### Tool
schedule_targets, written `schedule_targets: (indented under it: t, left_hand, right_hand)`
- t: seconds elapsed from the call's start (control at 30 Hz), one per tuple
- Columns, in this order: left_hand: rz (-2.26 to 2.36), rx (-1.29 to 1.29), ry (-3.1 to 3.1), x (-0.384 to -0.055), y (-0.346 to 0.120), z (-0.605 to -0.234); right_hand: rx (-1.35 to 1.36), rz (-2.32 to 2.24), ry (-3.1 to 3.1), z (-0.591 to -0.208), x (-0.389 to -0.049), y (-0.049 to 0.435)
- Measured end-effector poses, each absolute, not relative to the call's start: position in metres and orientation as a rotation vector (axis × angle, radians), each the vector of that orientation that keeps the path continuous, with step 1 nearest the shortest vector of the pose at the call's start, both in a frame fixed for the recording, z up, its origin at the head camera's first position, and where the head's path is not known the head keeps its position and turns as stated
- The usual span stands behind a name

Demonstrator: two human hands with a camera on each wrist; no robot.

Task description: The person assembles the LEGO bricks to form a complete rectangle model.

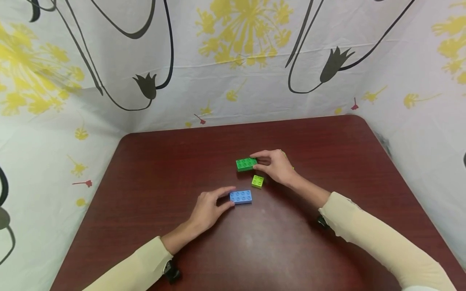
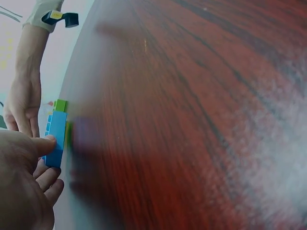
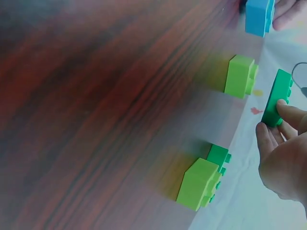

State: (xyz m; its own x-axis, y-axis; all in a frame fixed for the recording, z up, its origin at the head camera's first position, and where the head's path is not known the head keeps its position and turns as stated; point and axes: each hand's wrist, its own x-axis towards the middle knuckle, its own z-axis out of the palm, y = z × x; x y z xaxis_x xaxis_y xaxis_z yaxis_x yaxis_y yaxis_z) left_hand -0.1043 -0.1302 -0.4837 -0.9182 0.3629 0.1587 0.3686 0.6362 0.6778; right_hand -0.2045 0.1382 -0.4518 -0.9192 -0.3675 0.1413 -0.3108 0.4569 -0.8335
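Note:
A blue toy building brick (image 1: 240, 197) with studs on top is pinched at its left end between the thumb and fingers of my left hand (image 1: 208, 210). Farther back, my right hand (image 1: 275, 165) pinches the right end of a green brick (image 1: 246, 164). In the right wrist view that green brick (image 3: 277, 98) looks raised off the table. Between the two held bricks sits a small lime brick (image 1: 257, 181), touched by neither hand. The left wrist view shows the blue brick (image 2: 56, 139) from the side, with the thumb against it.
Another lime brick (image 3: 197, 184) and a green brick (image 3: 218, 154) stand close together on the table, mostly hidden behind my right hand in the head view. The dark red-brown table (image 1: 174, 161) meets patterned white cloth (image 1: 225, 93) at its back and sides.

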Motion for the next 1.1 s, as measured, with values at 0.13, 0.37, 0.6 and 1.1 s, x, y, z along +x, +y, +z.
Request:
schedule_targets:
  t: [0.13, 0.37, 0.6, 1.1]
  left_hand:
    - [-1.172, -0.637, -2.819, -0.105, -0.132, -0.482]
    - [-1.182, -0.646, -2.8, -0.108, -0.134, -0.482]
    - [-1.199, -0.643, -2.78, -0.113, -0.139, -0.475]
    - [-1.212, -0.683, -2.788, -0.117, -0.136, -0.471]
  right_hand:
    - [-0.577, -1.526, 2.585, -0.449, -0.193, 0.146]
    - [-0.562, -1.535, 2.557, -0.45, -0.175, 0.158]
    - [-0.571, -1.536, 2.56, -0.448, -0.159, 0.171]
    - [-0.611, -1.547, 2.546, -0.466, -0.134, 0.179]
